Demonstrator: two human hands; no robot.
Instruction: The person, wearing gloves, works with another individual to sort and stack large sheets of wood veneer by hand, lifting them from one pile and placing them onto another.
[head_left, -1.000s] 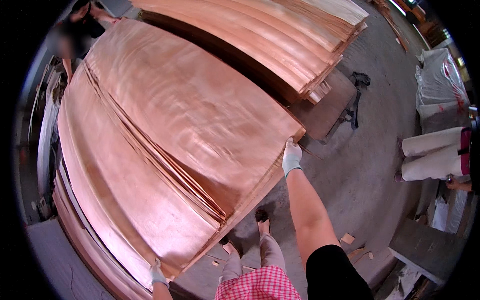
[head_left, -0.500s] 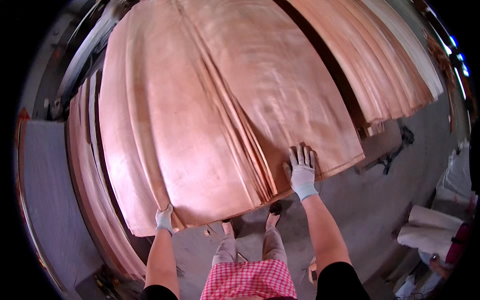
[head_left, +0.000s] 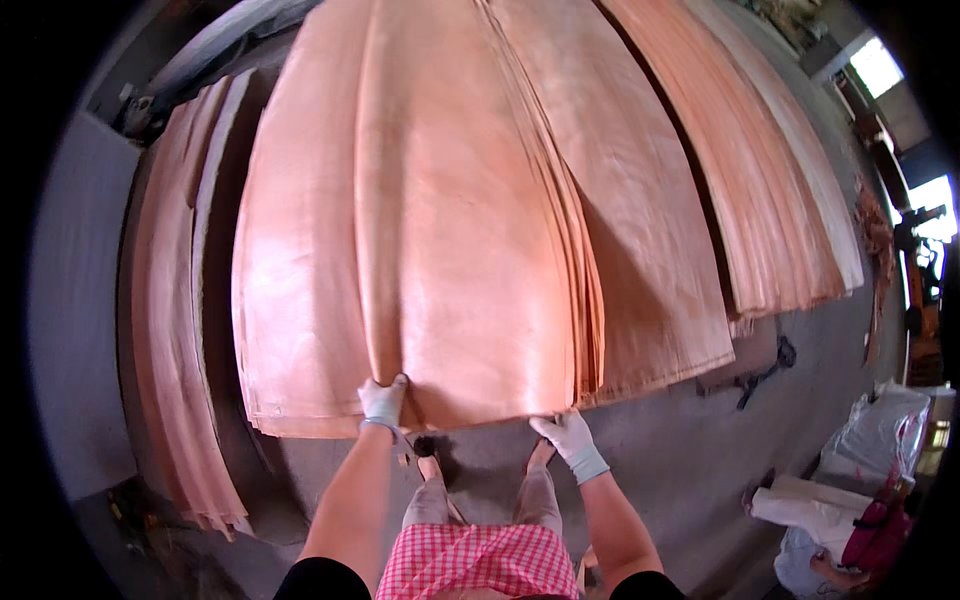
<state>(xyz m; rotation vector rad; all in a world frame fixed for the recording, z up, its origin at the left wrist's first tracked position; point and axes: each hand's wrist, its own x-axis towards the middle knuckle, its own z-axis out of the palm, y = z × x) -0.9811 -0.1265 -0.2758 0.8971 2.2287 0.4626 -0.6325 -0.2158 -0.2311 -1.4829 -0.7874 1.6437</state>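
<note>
A broad stack of thin reddish wood veneer sheets [head_left: 470, 290] lies in front of me, its near edge close to my legs. My left hand [head_left: 382, 400], in a pale work glove, is closed on a raised fold of the top veneer sheet at that edge. My right hand [head_left: 568, 440], gloved too, pinches the near edge of the sheet farther right, thumb on top. Just right of it, several layered sheet edges [head_left: 585, 330] stand up in a ridge. Beyond the ridge a lower veneer sheet [head_left: 660, 290] lies flat, partly in shadow.
More veneer stands in a narrow stack [head_left: 165, 330] on the left and a wider stack [head_left: 770, 200] on the right. A grey panel [head_left: 75, 300] borders the far left. At lower right are a person [head_left: 815, 505] in pale trousers and a plastic-wrapped bundle [head_left: 880, 435].
My right hand has gone from lying flat on the right-hand sheet to gripping the edge nearer the middle. My left hand still holds the fold; the view has shifted.
</note>
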